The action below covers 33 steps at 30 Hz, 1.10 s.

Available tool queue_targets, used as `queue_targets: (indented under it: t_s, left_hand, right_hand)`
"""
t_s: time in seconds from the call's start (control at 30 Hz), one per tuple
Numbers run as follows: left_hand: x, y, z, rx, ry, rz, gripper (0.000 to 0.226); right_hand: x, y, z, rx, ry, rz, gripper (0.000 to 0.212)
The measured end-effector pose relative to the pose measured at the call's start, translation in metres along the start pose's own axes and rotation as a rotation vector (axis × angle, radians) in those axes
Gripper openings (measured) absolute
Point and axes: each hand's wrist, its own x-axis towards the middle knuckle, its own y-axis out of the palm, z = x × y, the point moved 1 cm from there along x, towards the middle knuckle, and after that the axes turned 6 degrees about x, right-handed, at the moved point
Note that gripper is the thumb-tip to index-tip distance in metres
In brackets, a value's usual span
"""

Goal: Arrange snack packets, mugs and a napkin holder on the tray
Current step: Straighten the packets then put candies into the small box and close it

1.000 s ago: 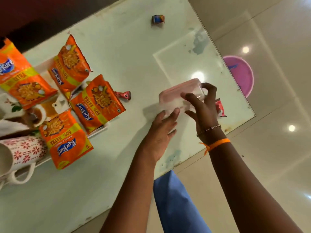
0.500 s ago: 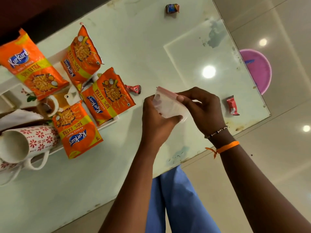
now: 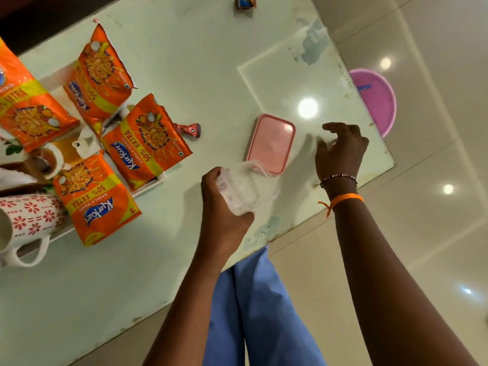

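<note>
Trouble here is most likely to come from the clear plastic rectangular container [image 3: 247, 187], which the left hand [image 3: 224, 204] grips by one end, fingers wrapped round it, tilted and held just above the pale green glass table [image 3: 184, 48] close to its near edge. Held only at one end, the smooth plastic could twist or slip out, and this near the edge it might fall to the floor rather than the glass. Its pink rectangular lid [image 3: 272, 142] lies flat on the table just beyond the container; the two look to overlap at the lid's near end, though I cannot tell whether they touch.

The right hand [image 3: 340, 149] hovers near the right-hand edge, fingers loosely curled and spread, holding nothing. A careless sweep from there could knock the lid toward the edge.

Over at the left edge the white rectangular tray [image 3: 148, 184] is already crowded. Four orange Kurkure snack packets [image 3: 145, 141] lie across it, two of them hanging over the tray's rim. A red-flowered white mug [image 3: 29, 220] lies on its side at the tray's near corner, and anything pushed in beside it could roll it off. A small red sweet wrapper [image 3: 191, 129] sits loose on the glass just beside the tray.
</note>
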Motion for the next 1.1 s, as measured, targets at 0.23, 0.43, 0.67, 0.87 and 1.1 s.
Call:
queue_targets:
  t_s: [0.23, 0.43, 0.67, 0.87, 1.1]
  left_hand:
    - [0.012, 0.002, -0.01, 0.028, 0.068, -0.003, 0.094]
    - [0.032, 0.004, -0.033, 0.041, 0.115, -0.048, 0.093]
    - [0.062, 0.0, -0.05, -0.116, 0.107, -0.148, 0.085]
    - [0.08, -0.004, -0.057, -0.16, 0.107, -0.233, 0.08]
    - [0.088, -0.002, -0.062, -0.127, 0.046, -0.268, 0.086]
  right_hand:
    - [0.006, -0.006, -0.016, -0.101, 0.019, 0.117, 0.033]
    - [-0.025, -0.016, 0.061, 0.253, -0.292, 0.313, 0.028]
    - [0.006, 0.011, 0.112, 0.253, -0.466, 0.32, 0.015]
    - [0.103, 0.088, 0.15, -0.205, -0.631, 0.412, 0.06]
    - [0.142, 0.115, 0.155, -0.372, -0.734, 0.404, 0.05]
